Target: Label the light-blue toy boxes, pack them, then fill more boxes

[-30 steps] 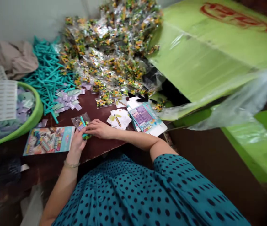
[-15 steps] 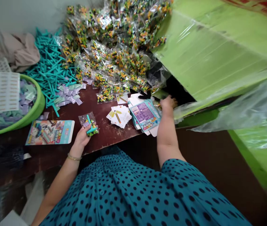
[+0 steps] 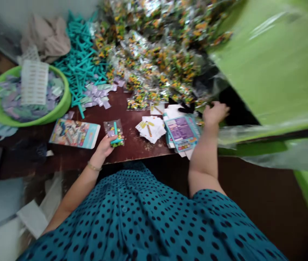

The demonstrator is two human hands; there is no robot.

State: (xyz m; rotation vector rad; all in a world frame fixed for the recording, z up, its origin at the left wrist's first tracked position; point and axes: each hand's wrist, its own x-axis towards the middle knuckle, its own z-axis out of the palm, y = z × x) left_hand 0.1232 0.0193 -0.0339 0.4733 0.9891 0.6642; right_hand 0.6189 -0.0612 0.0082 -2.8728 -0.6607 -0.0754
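My left hand [image 3: 106, 145] is closed on a small clear bag of colourful bricks [image 3: 119, 143], with teal sticks [image 3: 115, 127] lying across it. A small lilac packet also shows at the bag. My right hand [image 3: 215, 113] reaches to the edge of a dark gap beside the big green box, close to some black pieces [image 3: 185, 108]. Its fingers are blurred and partly hidden, and whatever they touch cannot be made out. Just left of that forearm lies a stack of flat teal-and-purple boxes [image 3: 182, 129]. White instruction cards [image 3: 151, 128] are piled between my hands.
Many clear bags of bricks [image 3: 154, 61] heap at the back. Left of them are a pile of teal sticks [image 3: 80, 61], loose lilac packets [image 3: 97, 95] and a green basin [image 3: 68, 96]. A printed box [image 3: 74, 133] lies near the front edge. The green box [image 3: 265, 72] with plastic wrap fills the right.
The whole view has shifted, so things appear further right and more shows at the left. My left hand keeps the bag and sticks. My right hand stays by the dark gap, its fingers posed differently.
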